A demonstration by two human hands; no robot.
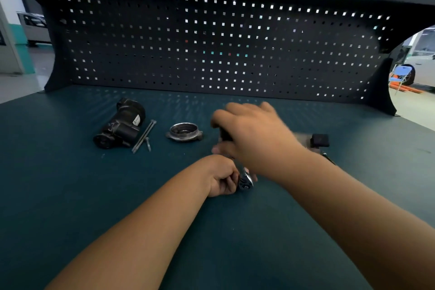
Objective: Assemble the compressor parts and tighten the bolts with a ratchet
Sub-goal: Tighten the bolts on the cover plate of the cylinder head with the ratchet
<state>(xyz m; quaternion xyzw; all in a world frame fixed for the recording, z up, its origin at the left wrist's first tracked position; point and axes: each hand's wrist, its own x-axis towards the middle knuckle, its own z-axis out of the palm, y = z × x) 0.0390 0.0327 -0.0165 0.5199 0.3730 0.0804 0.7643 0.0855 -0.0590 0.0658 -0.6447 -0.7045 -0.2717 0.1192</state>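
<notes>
A black compressor body (121, 125) lies on its side on the green bench at the left. Two long bolts (144, 135) and a short bolt (148, 143) lie just right of it. A round metal end cover (184, 132) sits further right. My left hand (222, 176) grips the ratchet (245, 180) near its metal head at the bench's middle. My right hand (249, 134), blurred by motion, hovers above it with fingers curled round a dark object (224, 135) that I cannot identify.
A small black block (319, 140) sits at the right behind my right forearm, with a thin metal piece (329, 159) beside it. A dark pegboard (211, 42) walls off the back of the bench (70, 195).
</notes>
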